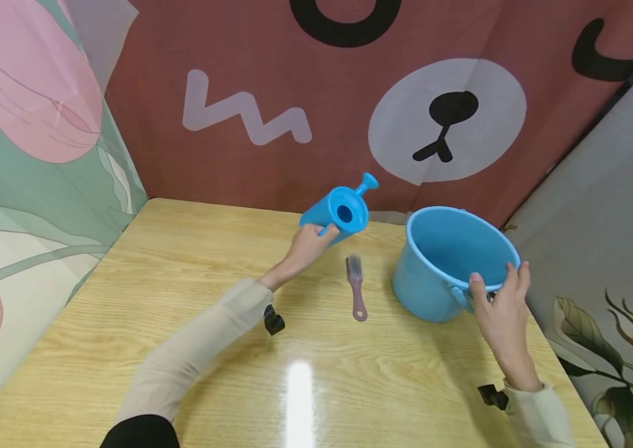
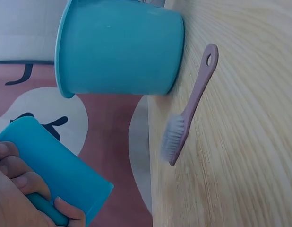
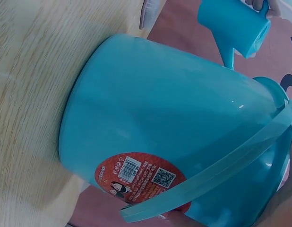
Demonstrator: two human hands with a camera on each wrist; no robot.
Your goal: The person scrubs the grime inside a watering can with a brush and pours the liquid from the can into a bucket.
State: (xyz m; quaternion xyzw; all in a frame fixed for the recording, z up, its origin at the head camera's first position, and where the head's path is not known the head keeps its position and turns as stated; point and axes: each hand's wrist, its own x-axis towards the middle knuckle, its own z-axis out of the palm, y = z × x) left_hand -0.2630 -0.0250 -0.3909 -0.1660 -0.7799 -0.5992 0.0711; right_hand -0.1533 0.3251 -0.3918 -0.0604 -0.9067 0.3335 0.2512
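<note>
My left hand (image 1: 312,244) grips the handle of a blue watering can (image 1: 323,210), its fingers curled round the handle in the left wrist view. The can (image 2: 61,163) is tilted and held above the table, its spout pointing towards the back right. My right hand (image 1: 503,320) holds the near right rim of a blue bucket (image 1: 425,283), which stands upright on the table. The bucket's handle (image 3: 221,172) hangs down its side, across a red label (image 3: 141,179). Between can and bucket lies a brush (image 1: 356,286) with a mauve handle and grey bristles.
The wooden table (image 1: 210,249) ends at the back against a red-brown cloth (image 1: 238,168) with a bear's face. Patterned cloths hang at the left and right. Small black devices (image 1: 274,320) sit at both wrists.
</note>
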